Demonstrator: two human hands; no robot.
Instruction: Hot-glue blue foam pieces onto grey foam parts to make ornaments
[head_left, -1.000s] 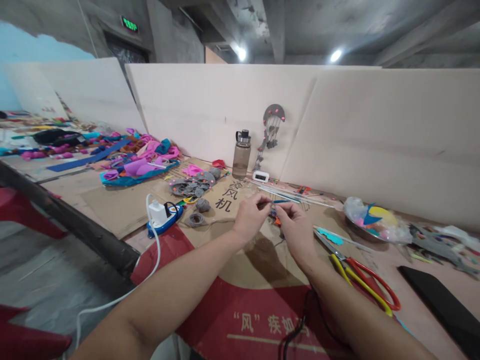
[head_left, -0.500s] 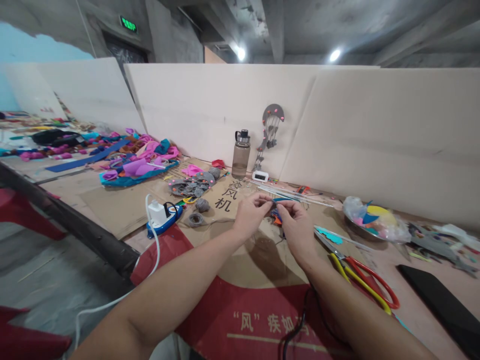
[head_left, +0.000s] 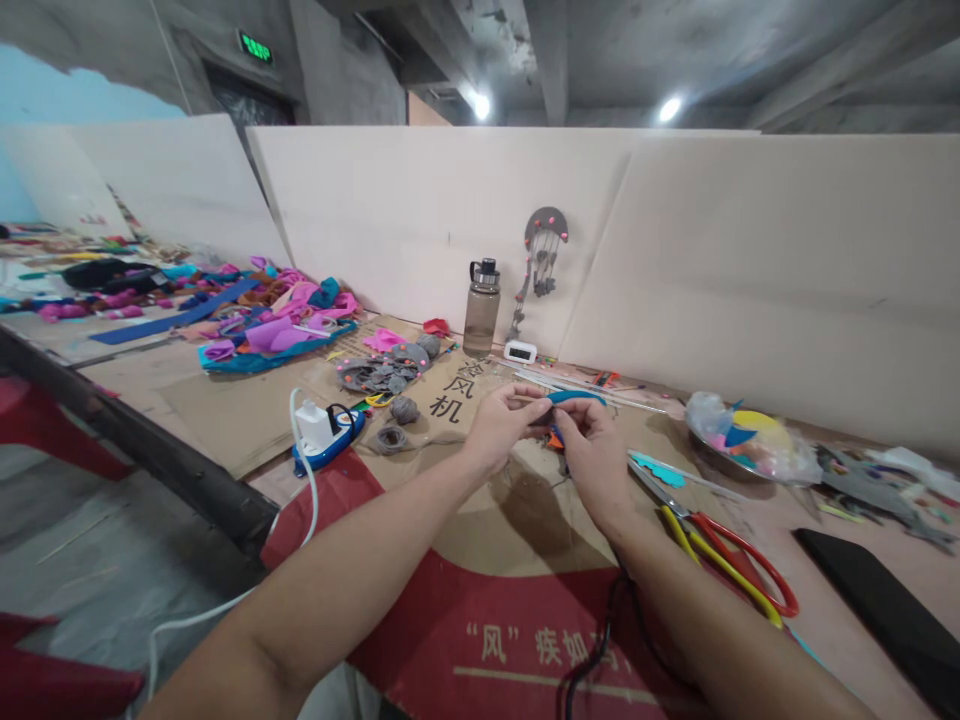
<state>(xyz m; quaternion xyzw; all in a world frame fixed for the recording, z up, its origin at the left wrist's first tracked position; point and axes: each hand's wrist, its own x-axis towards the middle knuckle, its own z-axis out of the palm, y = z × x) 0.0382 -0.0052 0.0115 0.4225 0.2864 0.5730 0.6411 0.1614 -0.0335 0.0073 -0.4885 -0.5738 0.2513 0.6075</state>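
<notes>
Up above the cardboard [head_left: 474, 538], a small dark piece [head_left: 551, 406], mostly hidden, is being pinched at the fingertips by left hand [head_left: 504, 428] and right hand [head_left: 598, 458], held close together; scissors [head_left: 682, 514] are seen right of them.

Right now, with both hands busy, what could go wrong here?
The small dark piece between the left hand and right hand might slip, since only fingertips seem to hold it. The scissors lie beside the right forearm; a sideways move could knock them. The white cable appears to run close to the left forearm and might snag.
</notes>
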